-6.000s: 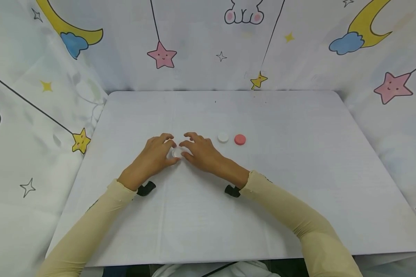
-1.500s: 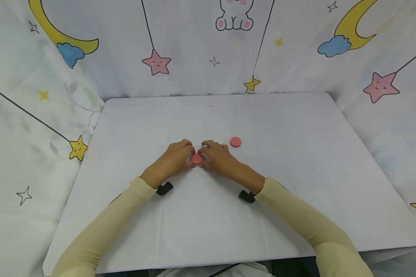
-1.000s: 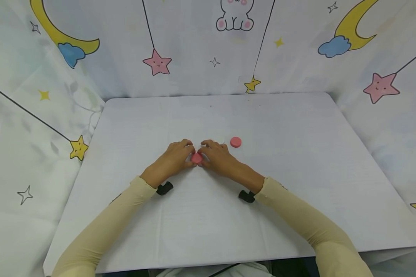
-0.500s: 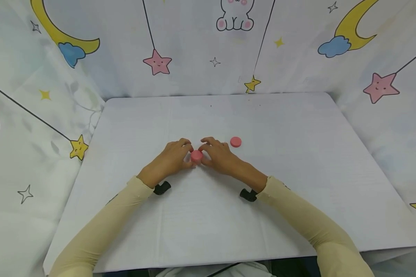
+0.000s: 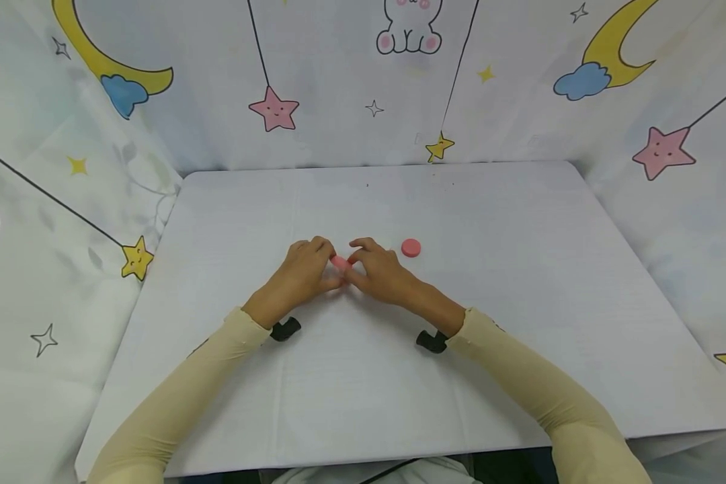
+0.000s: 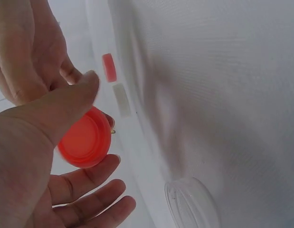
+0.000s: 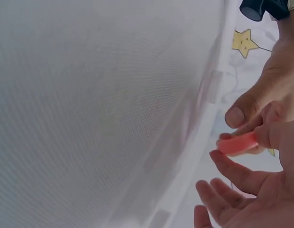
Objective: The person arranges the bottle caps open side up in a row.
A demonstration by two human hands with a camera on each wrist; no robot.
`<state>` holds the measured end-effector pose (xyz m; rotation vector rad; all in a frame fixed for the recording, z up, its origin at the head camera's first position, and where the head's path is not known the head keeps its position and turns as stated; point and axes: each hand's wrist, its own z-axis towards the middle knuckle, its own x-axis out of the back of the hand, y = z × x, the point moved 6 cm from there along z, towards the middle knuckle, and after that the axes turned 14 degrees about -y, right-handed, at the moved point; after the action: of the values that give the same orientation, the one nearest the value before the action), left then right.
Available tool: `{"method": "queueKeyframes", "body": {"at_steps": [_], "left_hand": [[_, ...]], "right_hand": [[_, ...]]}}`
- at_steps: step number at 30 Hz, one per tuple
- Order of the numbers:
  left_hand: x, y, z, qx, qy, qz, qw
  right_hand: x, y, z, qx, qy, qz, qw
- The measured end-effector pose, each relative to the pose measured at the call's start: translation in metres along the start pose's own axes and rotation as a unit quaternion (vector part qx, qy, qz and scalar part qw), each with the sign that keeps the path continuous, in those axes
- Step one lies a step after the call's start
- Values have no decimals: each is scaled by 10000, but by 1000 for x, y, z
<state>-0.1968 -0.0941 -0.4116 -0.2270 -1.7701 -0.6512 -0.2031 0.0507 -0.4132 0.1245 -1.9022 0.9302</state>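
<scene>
A pink round cap is lifted a little off the white table and tilted, pinched between the fingertips of both hands. My left hand grips it with the thumb on top and fingers beneath, as the left wrist view shows on the cap. My right hand touches its other edge; the right wrist view shows the cap edge-on. A clear round lid lies flat on the table under the hands and is hidden in the head view.
A second pink cap lies flat just right of my right hand, seen too as the pink cap in the left wrist view. A white cap lies beside it. Printed fabric walls stand on three sides of the table.
Half a second ago the pink cap sat level between my fingertips; now it is raised slightly and tipped on edge. Six seconds ago the hands were further left, around a pale lid.
</scene>
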Motion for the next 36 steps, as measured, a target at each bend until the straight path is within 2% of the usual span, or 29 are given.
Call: {"method": "queueKeyframes", "body": {"at_steps": [4,9,19,23,30,36], "left_hand": [[1,0,1,146,98,50,9998],[1,0,2,223,193,31,9996],[8,4,3,73,227,128,9996],[10,4,2,-11,271,97,9996],[4,2,1,-86,103,-51,9999],[0,1,2,-68,-29,-107,9999]], "right_hand": [[0,0,0,-43,-17,195,9998],[-1,0,1,-130,10,184,9997],[4,3,-1,-219,225,-162,9994],[7,2,-2,-69,291,-293,9991],[8,3,-4,202,232,-416,9987],[6,6,-4,108,24,-659,9978]]}}
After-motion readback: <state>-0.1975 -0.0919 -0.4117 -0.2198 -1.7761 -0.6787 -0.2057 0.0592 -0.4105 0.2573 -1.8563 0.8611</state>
